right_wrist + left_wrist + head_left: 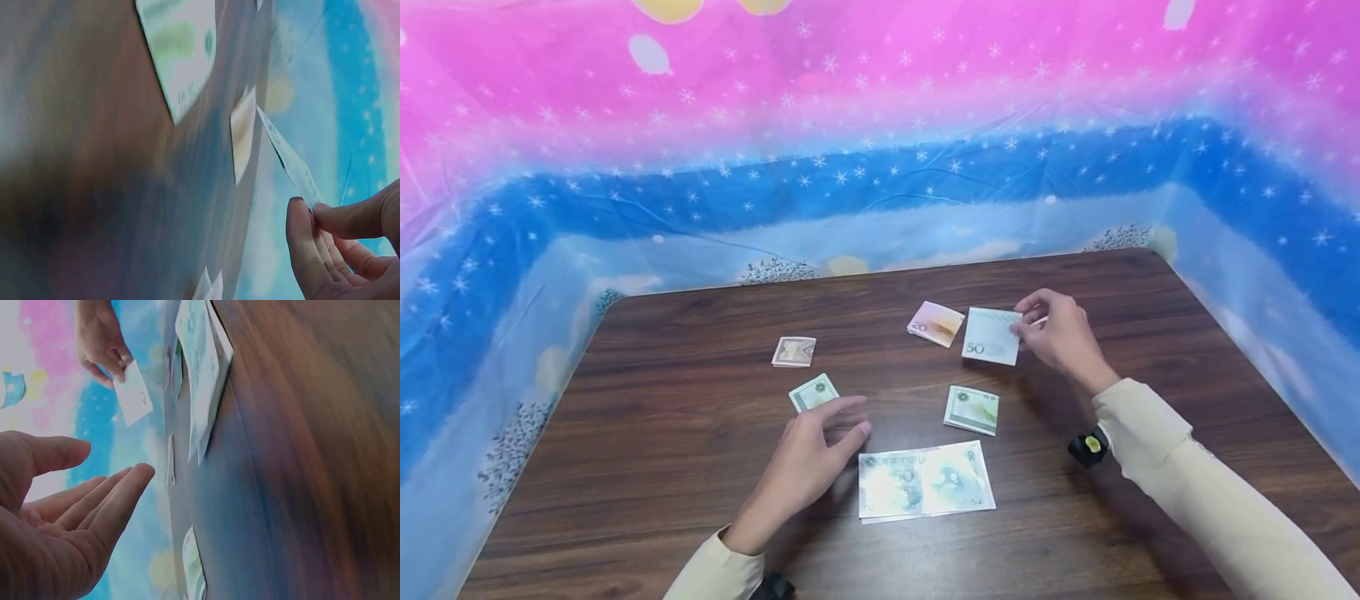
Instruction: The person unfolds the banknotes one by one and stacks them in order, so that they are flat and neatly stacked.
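Observation:
My right hand (1066,340) pinches a folded 50 banknote (988,335) between thumb and fingers, holding it up off the table; the right wrist view shows the note (290,161) edge-on. My left hand (801,462) hovers with thumb and fingers apart and nothing between them, as the left wrist view confirms. Just beyond its fingers lies a folded green banknote (811,392), partly covered by the hand. To its right, a small stack of unfolded 50 banknotes (951,479) with a centre crease rests on the table.
A folded 20 banknote (934,323) lies left of the held note. Another folded green banknote (972,410) sits nearer, and a folded brownish banknote (794,352) lies farther left. The wooden table (662,433) meets a patterned cloth (865,183) behind it.

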`<state>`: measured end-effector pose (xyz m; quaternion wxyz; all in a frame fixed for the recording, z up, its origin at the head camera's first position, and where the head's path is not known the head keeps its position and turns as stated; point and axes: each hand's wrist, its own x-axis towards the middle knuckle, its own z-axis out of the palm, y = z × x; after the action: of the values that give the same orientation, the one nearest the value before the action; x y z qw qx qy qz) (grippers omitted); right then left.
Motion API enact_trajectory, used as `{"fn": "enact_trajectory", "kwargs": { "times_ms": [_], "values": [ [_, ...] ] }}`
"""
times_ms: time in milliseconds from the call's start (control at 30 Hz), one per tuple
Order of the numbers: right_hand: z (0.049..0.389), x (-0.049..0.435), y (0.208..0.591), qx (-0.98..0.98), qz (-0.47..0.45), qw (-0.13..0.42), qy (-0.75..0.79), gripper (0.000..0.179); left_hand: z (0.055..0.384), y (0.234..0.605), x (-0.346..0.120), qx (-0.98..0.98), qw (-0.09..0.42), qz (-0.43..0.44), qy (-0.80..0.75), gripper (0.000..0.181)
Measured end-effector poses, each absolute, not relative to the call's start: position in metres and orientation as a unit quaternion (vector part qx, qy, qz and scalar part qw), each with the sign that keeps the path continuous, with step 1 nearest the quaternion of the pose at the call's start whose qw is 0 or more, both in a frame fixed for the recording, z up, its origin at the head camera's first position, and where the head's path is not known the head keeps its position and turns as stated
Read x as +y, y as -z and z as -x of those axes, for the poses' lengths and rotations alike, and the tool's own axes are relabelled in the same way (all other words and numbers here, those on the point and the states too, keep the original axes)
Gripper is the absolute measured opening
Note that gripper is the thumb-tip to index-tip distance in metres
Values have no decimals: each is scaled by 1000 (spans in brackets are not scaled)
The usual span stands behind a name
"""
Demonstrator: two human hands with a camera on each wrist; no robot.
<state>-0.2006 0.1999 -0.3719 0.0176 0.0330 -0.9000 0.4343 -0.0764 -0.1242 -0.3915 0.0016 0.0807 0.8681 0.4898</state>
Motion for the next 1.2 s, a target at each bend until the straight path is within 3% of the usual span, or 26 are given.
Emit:
{"fn": "enact_trajectory", "kwargs": {
  "times_ms": [133, 333, 467, 700, 967, 1200],
  "values": [
    [181, 185, 375, -861, -54, -22, -505, 23, 76, 393, -117, 823, 30, -76, -563, 38],
    [149, 157, 387, -792, -61, -101, -599, 27, 76, 398, -105, 733, 122, -43, -668, 53],
    [132, 139, 393, -751, -50, -141, -643, 25, 78, 400, -98, 669, 167, -11, -724, 52],
    [120, 125, 398, -757, -22, -151, -635, 17, 78, 395, -96, 625, 166, 19, -763, 43],
    [108, 122, 398, -745, -36, -217, -630, 53, 77, 392, -93, 631, 174, 7, -756, 46],
    [98, 113, 397, -693, -73, -243, -675, 69, 80, 396, -88, 638, 170, -8, -751, 43]
  ]
}}
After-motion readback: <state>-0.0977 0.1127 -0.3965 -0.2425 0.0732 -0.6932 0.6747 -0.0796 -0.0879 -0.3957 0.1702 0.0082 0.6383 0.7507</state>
